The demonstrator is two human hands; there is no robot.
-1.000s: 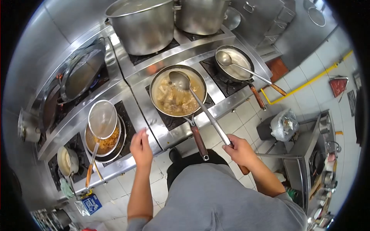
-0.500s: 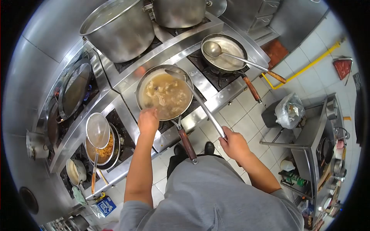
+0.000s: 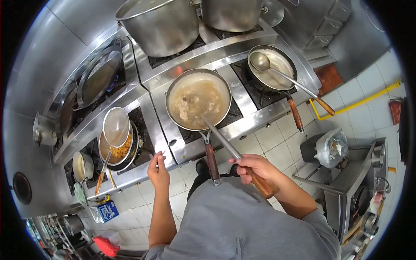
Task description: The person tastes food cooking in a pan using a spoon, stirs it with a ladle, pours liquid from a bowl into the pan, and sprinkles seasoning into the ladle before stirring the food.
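A frying pan (image 3: 168, 102) holds a cloudy brown broth (image 3: 210, 92) with pale chunks in it. My right hand (image 3: 255, 168) is wrapped round the wooden-ended handle of a ladle (image 3: 223, 141), whose bowl is sunk in the broth and mostly hidden. My left hand (image 3: 158, 173) pinches a small spoon (image 3: 172, 143) over the stove's front edge, left of the pan and apart from it. The pan's own wooden handle (image 3: 211, 162) points toward me, between my two hands, with neither hand on it.
A second pan (image 3: 281, 82) with another ladle (image 3: 261, 61) sits to the right. On the left, a strainer (image 3: 116, 127) rests over a pan of orange-brown food (image 3: 123, 152). Big pots (image 3: 162, 32) stand behind. A bagged bin (image 3: 331, 147) is at right.
My left hand has drawn back from the pan toward me, and the spoon now shows. The ladle's bowl has gone from the pan's far rim down into the broth. The view has shifted.
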